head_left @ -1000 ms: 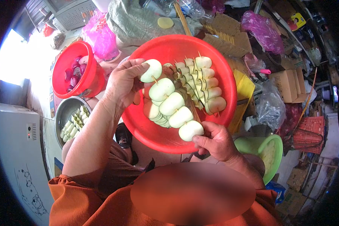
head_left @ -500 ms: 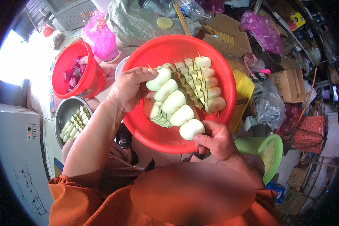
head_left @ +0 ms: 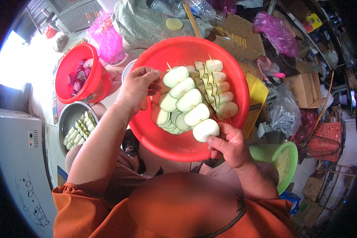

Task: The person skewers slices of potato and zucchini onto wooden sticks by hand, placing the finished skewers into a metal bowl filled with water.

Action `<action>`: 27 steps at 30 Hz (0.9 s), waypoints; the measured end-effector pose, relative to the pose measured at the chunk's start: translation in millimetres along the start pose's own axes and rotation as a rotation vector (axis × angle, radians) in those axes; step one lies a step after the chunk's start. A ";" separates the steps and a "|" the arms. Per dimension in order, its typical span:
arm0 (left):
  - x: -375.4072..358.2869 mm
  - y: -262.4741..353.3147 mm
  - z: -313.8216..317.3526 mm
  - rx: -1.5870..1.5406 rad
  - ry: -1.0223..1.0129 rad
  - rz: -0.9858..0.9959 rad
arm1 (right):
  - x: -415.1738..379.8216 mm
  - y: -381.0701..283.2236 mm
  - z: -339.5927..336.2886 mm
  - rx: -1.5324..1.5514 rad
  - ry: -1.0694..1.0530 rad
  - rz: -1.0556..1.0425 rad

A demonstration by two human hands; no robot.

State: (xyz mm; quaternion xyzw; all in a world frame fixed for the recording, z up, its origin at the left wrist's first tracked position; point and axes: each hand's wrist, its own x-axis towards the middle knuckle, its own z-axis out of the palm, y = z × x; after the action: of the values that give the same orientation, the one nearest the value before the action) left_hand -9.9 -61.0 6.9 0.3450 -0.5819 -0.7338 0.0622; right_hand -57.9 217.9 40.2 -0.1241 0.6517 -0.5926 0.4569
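My right hand (head_left: 233,147) pinches the lower end of a skewer of pale round vegetable slices (head_left: 189,100), which slants over a big red basin (head_left: 178,148). My left hand (head_left: 141,85) is beside the skewer's upper end, apart from it, thumb stretched out and the other fingers loosely bent. Its fingers hold nothing that I can see. Inside the basin, finished skewers (head_left: 223,90) lie side by side at the right. Loose flat slices (head_left: 168,122) are heaped at the lower left, partly hidden under the held skewer.
At the left stand a red bucket (head_left: 100,84) of purple pieces and a metal bowl (head_left: 63,119) holding more skewers. A green tub (head_left: 292,158) is at the right. Thin sticks (head_left: 232,36) lie on cardboard behind the basin. A white cabinet (head_left: 18,158) is at far left.
My left hand has let go of the skewer's upper end and moved slightly left of it. The skewer, still in my right hand, has shifted a little right and up.
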 end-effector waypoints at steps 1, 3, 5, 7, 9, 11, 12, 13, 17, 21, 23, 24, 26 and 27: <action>3.9 -5.9 -1.3 0.138 0.018 0.014 | 0.3 0.5 -0.8 0.002 0.015 -0.011; 8.7 -21.5 -0.1 0.340 -0.033 0.081 | 0.5 -1.5 -0.8 0.002 0.030 -0.007; 7.1 -32.0 1.2 0.542 -0.085 0.148 | 0.5 -2.4 -0.8 0.002 0.046 -0.003; -1.9 -35.5 9.6 0.994 -0.082 0.345 | 0.6 -2.5 -0.5 0.016 0.046 -0.010; -10.7 -33.8 14.9 1.116 -0.078 0.404 | 0.8 -1.9 -1.5 0.016 0.038 -0.015; -12.7 -33.8 17.2 1.206 -0.040 0.362 | 0.8 -1.8 -1.9 0.016 0.029 -0.019; -11.9 -34.7 16.8 1.206 -0.040 0.362 | 0.7 -1.8 -2.1 0.020 0.027 -0.017; -10.2 -36.3 15.8 1.222 -0.031 0.386 | 0.5 -1.9 -2.3 0.023 0.025 -0.016; -8.6 -35.6 16.1 1.206 -0.020 0.382 | 0.1 -3.6 -1.7 0.015 0.038 -0.004; -5.7 -32.2 15.5 1.161 -0.049 0.343 | 0.4 -4.3 -3.2 0.016 0.072 -0.027; -8.9 -23.4 15.5 1.056 -0.113 0.277 | 0.1 -4.8 -5.4 0.021 0.091 -0.037; -6.2 -26.0 14.0 1.056 -0.113 0.277 | 0.0 -4.4 -7.4 0.026 0.105 -0.050; 0.2 -34.1 9.6 0.892 -0.119 0.225 | -0.1 -5.1 -8.4 0.031 0.119 -0.064; 0.1 -33.9 9.7 0.892 -0.119 0.225 | -0.3 -6.7 -8.2 0.044 0.115 -0.063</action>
State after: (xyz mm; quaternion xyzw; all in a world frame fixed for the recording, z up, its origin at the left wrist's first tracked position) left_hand -5.0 -42.5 -22.8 0.2303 -0.8770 -0.4190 -0.0466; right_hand -66.4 221.7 45.3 -0.1001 0.6593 -0.6271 0.4026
